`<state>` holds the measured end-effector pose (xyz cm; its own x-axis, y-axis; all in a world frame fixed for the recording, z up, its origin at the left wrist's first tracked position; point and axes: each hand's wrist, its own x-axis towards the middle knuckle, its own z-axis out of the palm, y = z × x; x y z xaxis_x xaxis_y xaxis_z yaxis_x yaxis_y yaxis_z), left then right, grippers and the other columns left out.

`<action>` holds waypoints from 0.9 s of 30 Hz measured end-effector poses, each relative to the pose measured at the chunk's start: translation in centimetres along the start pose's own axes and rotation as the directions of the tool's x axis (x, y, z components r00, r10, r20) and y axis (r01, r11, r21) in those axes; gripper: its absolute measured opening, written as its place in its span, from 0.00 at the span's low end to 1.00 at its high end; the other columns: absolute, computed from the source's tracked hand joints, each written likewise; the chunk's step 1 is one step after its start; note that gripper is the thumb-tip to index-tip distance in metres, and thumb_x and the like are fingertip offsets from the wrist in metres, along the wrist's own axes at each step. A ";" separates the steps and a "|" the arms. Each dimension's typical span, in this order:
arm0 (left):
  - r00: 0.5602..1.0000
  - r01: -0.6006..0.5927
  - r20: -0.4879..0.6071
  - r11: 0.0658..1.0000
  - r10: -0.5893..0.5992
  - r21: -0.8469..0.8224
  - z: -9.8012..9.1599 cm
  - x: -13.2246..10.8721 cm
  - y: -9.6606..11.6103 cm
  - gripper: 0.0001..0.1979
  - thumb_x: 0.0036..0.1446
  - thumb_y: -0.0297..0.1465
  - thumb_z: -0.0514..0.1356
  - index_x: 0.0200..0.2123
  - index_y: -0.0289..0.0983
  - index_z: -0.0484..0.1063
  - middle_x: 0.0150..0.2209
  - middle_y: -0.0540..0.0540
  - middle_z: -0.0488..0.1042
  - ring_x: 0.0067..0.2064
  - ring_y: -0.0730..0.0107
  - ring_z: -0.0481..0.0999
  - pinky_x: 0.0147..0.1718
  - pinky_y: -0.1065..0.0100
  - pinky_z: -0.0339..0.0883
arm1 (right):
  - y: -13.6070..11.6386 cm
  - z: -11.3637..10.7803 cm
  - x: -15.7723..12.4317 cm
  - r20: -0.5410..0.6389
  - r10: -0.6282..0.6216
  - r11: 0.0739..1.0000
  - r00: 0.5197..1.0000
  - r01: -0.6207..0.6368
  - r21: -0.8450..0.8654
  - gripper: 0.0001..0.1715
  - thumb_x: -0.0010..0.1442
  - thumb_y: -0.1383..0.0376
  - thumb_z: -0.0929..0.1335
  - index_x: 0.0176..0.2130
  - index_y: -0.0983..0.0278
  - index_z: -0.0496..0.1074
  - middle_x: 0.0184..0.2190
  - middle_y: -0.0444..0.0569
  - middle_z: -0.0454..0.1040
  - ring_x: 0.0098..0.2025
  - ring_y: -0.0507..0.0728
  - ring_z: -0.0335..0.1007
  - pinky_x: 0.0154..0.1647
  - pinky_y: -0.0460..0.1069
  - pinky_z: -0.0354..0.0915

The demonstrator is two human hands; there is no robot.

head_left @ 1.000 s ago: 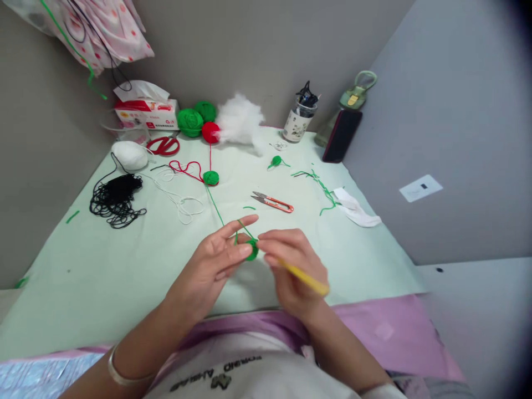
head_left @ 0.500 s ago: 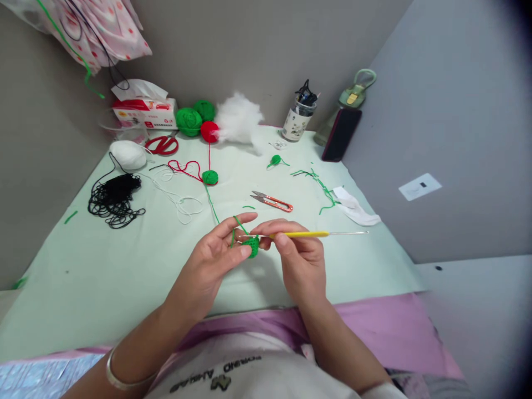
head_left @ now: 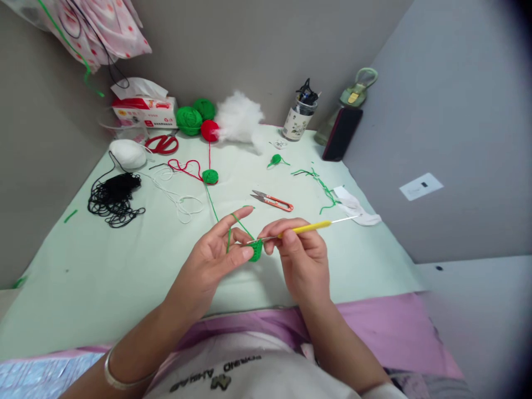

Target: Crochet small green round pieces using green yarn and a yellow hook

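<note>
My left hand (head_left: 214, 257) pinches a small green crochet piece (head_left: 256, 251) between thumb and fingers, and green yarn loops over its raised index finger. From there the yarn runs back to a small green ball (head_left: 210, 177). In my right hand (head_left: 302, 255) is a yellow-handled crochet hook (head_left: 312, 227), held like a pen, its thin metal tip at the upper edge of the green piece. The two hands are close together above the table's front part. Orange thread snips (head_left: 272, 201) lie just beyond them.
Black yarn (head_left: 115, 199), a white ball (head_left: 127, 154) and red scissors (head_left: 163, 144) lie at the left. Behind are a tissue box (head_left: 145, 112), green balls (head_left: 189, 121) and white stuffing (head_left: 239, 119). At the right stand a pen jar (head_left: 298, 119) and a phone (head_left: 342, 134) against a bottle (head_left: 353, 95).
The hook has tilted, its back end rising and shifting left. My right hand has turned slightly, and the green piece has moved a little to the right.
</note>
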<state>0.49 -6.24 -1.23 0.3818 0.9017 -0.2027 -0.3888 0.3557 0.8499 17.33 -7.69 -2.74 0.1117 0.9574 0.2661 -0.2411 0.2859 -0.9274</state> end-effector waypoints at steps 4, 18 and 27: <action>1.000 -0.024 -0.017 0.999 0.024 0.025 0.0 0.0 -0.1 0.26 0.57 0.32 0.73 0.60 0.45 0.79 0.34 0.51 0.73 0.37 0.69 0.68 0.42 0.66 0.62 | -0.2 0.0 0.3 0.013 0.042 0.995 0.999 -0.043 0.086 0.13 0.71 0.55 0.70 0.37 0.60 0.77 0.33 0.46 0.82 0.29 0.52 0.75 0.33 0.50 0.73; 0.975 -0.132 -0.158 0.981 0.154 0.143 1.2 -0.1 -0.6 0.33 0.53 0.26 0.75 0.62 0.41 0.73 0.30 0.55 0.74 0.32 0.75 0.68 0.38 0.72 0.66 | -0.5 -0.3 -1.4 0.334 -0.486 0.567 0.808 0.582 -0.583 0.19 0.70 0.72 0.66 0.56 0.58 0.76 0.42 0.53 0.83 0.41 0.59 0.81 0.38 0.53 0.78; 0.990 0.142 0.044 0.971 -0.136 -0.194 0.0 0.0 0.4 0.22 0.58 0.30 0.73 0.57 0.40 0.81 0.29 0.55 0.70 0.21 0.87 0.49 0.23 0.80 0.54 | -0.3 -0.2 -0.9 0.083 -0.411 0.815 0.908 0.407 -0.412 0.13 0.73 0.67 0.66 0.48 0.57 0.80 0.38 0.49 0.82 0.35 0.56 0.79 0.35 0.53 0.77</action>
<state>0.30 -6.12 -0.84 0.4676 0.8332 -0.2952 -0.4854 0.5211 0.7020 17.52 -8.68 -2.79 0.1203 0.7549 0.6447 0.2463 0.6064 -0.7561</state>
